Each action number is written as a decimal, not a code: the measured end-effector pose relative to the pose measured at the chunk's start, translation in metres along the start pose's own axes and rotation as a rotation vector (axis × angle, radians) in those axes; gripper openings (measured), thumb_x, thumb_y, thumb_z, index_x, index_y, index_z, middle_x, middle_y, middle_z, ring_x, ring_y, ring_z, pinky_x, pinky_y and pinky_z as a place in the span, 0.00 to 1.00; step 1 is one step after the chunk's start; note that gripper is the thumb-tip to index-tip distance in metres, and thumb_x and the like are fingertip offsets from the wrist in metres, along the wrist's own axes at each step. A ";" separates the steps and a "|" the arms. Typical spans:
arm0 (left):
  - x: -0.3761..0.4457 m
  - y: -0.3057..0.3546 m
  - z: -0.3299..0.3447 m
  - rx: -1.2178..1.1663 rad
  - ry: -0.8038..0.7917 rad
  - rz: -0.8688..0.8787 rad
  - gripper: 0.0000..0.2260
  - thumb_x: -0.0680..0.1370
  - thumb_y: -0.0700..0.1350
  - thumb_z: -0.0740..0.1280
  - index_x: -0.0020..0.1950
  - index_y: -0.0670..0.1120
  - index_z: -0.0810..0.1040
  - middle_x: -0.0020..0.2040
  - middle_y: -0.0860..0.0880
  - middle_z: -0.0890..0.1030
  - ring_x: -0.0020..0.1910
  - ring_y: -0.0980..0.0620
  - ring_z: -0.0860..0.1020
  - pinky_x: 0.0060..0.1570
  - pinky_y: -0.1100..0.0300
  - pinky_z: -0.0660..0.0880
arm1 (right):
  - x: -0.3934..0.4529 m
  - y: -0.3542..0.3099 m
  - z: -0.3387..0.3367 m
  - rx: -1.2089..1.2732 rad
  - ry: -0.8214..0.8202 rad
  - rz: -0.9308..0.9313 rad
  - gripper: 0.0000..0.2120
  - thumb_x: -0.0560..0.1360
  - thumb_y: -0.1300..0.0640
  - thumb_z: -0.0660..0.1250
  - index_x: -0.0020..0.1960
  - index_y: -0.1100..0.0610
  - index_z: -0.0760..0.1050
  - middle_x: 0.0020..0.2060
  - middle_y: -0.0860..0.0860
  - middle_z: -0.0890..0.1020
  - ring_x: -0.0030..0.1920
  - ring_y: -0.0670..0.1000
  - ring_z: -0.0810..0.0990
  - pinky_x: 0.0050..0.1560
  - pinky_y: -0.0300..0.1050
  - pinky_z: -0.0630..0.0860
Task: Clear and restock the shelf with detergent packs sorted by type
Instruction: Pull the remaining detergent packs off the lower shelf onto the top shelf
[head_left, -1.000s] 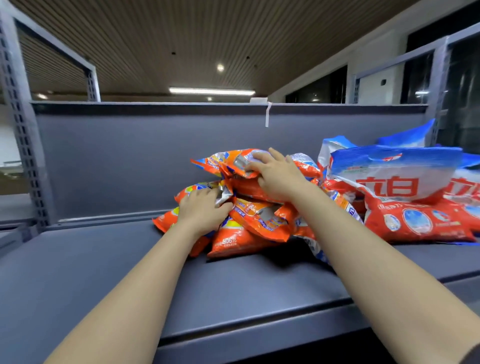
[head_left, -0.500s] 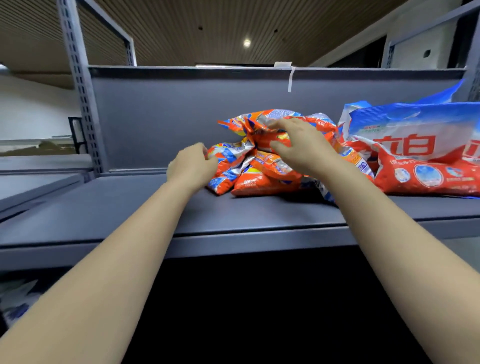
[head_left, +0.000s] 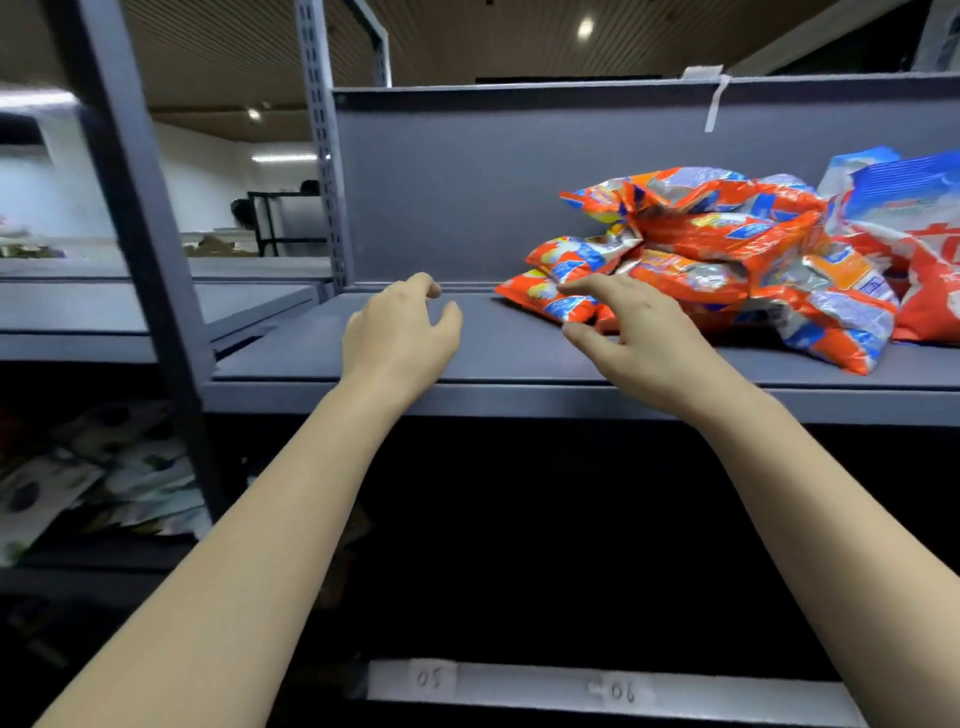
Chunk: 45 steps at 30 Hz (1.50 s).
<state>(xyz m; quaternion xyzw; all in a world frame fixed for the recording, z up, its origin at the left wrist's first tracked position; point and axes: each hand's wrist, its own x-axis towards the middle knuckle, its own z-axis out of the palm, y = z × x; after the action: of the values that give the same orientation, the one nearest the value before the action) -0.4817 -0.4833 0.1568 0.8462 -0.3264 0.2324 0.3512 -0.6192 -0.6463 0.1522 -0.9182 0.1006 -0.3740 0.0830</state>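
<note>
- The left hand (head_left: 400, 332) hangs over the bare left stretch of the shelf (head_left: 332, 358), fingers loosely curled and thumb apart, holding nothing.
- The right hand (head_left: 631, 332) is spread and empty too; its fingertips (head_left: 571, 287) reach in front of the lowest orange pack (head_left: 550, 296), though whether they touch it is not clear.
- The orange detergent packs (head_left: 722, 249) lie in a loose heap toward the right of the shelf against the back panel (head_left: 467, 182), some tilted on others; the larger red and blue bags (head_left: 904, 218) sit just beside them at the right edge of view.
- Risk: pulling the lowest pack out from under could let the ones leaning on it slide, likely toward the shelf's front edge and off it.
- Risk: the two types touch, so a broad sweep could drag a big bag along and mix the sorting.
- Risk: the foil looks slick and crumpled; a one-handed pinch may slip.
</note>
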 end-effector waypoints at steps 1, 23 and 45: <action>-0.006 -0.010 -0.008 0.012 -0.006 -0.001 0.15 0.79 0.51 0.59 0.63 0.47 0.74 0.62 0.51 0.77 0.58 0.46 0.73 0.57 0.52 0.68 | -0.003 -0.011 0.006 0.008 -0.012 -0.002 0.18 0.77 0.53 0.65 0.66 0.52 0.72 0.62 0.51 0.77 0.63 0.53 0.72 0.63 0.47 0.67; -0.127 -0.336 -0.195 0.326 -0.255 -0.174 0.16 0.81 0.55 0.56 0.63 0.49 0.73 0.53 0.51 0.79 0.49 0.50 0.77 0.49 0.54 0.74 | -0.045 -0.317 0.211 0.115 -0.473 -0.049 0.18 0.77 0.44 0.60 0.66 0.44 0.69 0.62 0.44 0.74 0.64 0.48 0.72 0.62 0.51 0.70; -0.047 -0.637 -0.258 0.473 -0.312 -0.478 0.18 0.81 0.55 0.56 0.66 0.49 0.71 0.55 0.49 0.79 0.46 0.48 0.78 0.43 0.56 0.75 | 0.097 -0.476 0.436 0.165 -0.735 -0.076 0.18 0.80 0.47 0.60 0.68 0.49 0.67 0.65 0.49 0.72 0.56 0.52 0.77 0.57 0.52 0.75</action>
<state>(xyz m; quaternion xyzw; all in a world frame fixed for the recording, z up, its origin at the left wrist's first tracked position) -0.0996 0.0715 0.0117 0.9816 -0.1067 0.0809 0.1364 -0.1862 -0.1767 0.0179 -0.9844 -0.0003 -0.0294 0.1732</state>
